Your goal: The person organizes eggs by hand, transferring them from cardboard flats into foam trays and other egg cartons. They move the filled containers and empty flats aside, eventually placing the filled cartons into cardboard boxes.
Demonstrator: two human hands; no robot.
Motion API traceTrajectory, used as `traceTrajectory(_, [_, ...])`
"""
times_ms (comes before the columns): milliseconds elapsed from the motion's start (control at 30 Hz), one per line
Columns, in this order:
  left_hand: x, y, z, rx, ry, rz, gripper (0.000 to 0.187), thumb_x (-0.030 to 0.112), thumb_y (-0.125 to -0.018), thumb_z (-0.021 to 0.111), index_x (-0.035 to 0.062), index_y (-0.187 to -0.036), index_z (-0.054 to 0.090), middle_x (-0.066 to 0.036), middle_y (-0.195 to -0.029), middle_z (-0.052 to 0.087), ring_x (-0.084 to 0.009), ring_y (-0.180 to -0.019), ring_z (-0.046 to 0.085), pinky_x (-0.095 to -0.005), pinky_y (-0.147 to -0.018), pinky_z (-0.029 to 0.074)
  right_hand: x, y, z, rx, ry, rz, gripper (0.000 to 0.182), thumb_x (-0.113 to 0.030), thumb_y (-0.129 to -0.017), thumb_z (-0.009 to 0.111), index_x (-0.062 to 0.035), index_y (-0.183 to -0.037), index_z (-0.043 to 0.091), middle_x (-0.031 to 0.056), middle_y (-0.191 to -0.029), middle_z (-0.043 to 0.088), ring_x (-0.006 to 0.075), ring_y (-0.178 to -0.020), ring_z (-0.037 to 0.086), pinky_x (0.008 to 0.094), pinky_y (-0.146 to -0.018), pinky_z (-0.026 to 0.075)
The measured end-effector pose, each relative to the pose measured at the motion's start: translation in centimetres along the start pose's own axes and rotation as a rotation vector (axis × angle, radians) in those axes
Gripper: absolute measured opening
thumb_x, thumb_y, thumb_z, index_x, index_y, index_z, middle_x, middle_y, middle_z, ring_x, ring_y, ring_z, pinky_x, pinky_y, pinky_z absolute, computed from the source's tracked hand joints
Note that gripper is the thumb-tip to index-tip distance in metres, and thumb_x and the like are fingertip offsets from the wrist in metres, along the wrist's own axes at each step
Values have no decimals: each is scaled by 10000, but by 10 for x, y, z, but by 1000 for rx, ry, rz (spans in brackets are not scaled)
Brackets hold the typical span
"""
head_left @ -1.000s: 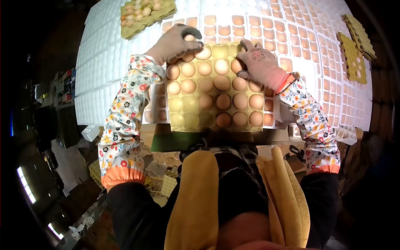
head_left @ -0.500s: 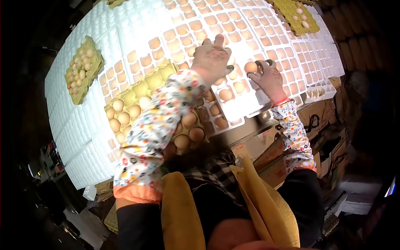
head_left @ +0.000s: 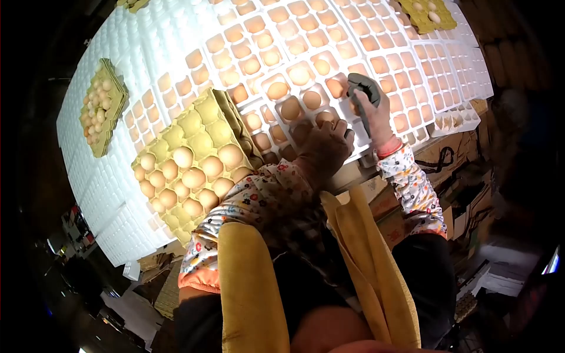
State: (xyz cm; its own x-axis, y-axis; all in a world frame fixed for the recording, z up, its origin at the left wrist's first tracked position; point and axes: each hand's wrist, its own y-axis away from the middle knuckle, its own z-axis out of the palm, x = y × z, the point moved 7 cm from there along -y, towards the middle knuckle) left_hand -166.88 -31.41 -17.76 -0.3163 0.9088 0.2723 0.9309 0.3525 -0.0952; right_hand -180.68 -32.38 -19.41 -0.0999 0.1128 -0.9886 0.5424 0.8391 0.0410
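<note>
My right hand [head_left: 374,112], in a glove with dark fingertips, is curled at the right side of the near white foam tray [head_left: 355,130]. Its fingers close round a brown egg [head_left: 354,107], partly covered by them. Nearer my body, my left hand [head_left: 327,147] reaches over the same tray with bent fingers. Its fingertips are on another brown egg [head_left: 324,118] in a front cell. More eggs [head_left: 291,108] sit in the cells just left of both hands. Beside my left forearm, a yellow egg tray [head_left: 194,123] holds several brown eggs on its near part, with bare cups behind.
White foam trays [head_left: 147,35] cover the wide table, many filled with eggs. Stacked yellow trays with eggs [head_left: 105,106] stand at the left, and another yellow tray [head_left: 426,20] at the back right. Cardboard boxes [head_left: 453,194] lie below the right edge.
My left hand has come back from the far cells to the tray's front. The right hand's egg has gone from above the tray to cell level. The view has shifted slightly.
</note>
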Motion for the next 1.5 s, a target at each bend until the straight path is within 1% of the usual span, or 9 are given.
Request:
traceTrajectory(100, [8,17,-2,8,177,-19,317,349,-808,638,112,-1018,614,-114,-1048,557,-279,-1000,553,-496,-896,422,-20,31,23,-136,568,-514,221,-84,-868,570,-29,-1062,659,166,-1105,615,348,-1012,587,374,-919,461])
traceTrajectory(333, [1,101,-61,-196,488,-87,525,394,-825,667,73,-1229,570,-167,-1171,567,-328,-1049,559,-506,-964,411,-70,33,79,-229,64,-129,270,-132,-934,594,-4,-1167,640,47,-999,686,110,-867,620,256,-777,498])
traceTrajectory(400, [-43,159,-101,327,352,-40,422,349,-802,703,96,-1133,629,-135,-1026,593,-344,-905,582,-475,-839,469,-91,59,138,-532,216,-169,373,-187,-855,679,-54,-1198,621,77,-880,650,148,-774,602,291,-728,493])
traceTrajectory(533, [-147,211,-154,250,-82,-634,382,364,-782,716,106,-1056,650,-115,-1154,577,-318,-1073,528,-443,-925,409,-87,78,221,-640,647,-604,496,-297,-807,694,-64,-1232,588,144,-1131,589,303,-955,618,388,-828,501])
traceTrajectory(733, [-159,202,-128,172,-85,-390,460,427,-792,679,85,-1095,622,-107,-1208,565,-318,-1168,467,-463,-1030,316,-99,83,228,-752,696,-408,488,-286,-766,714,-70,-1190,605,145,-1245,564,358,-1058,583,423,-879,493])
traceTrajectory(900, [-170,233,-146,582,1665,-679,292,245,-891,617,25,-1079,578,-56,-912,562,-139,-752,592,-274,-619,507,-69,99,188,-495,-168,334,284,-216,-898,644,-3,-1087,626,16,-906,635,79,-840,586,229,-694,491])
traceTrajectory(1000, [-166,225,-138,-3,1397,-932,256,265,-880,639,24,-952,592,-72,-925,600,-175,-768,628,-294,-659,531,-41,98,162,-380,-858,455,284,-207,-967,522,21,-1132,563,116,-1011,645,192,-907,658,282,-790,559])
traceTrajectory(1067, [-136,200,-133,-157,190,-486,289,310,-855,663,48,-959,605,-105,-991,613,-230,-837,641,-355,-692,528,-33,86,110,-228,122,-335,201,-78,-950,532,50,-1105,520,196,-1113,610,294,-1051,636,376,-925,554])
traceTrajectory(1500, [-102,194,-129,-133,-85,-493,452,333,-721,763,73,-1040,576,-150,-1003,548,-333,-913,567,-426,-751,484,54,-261,-190,322,644,-165,384,-229,-855,717,9,-1122,579,95,-944,692,172,-864,643,367,-809,526])
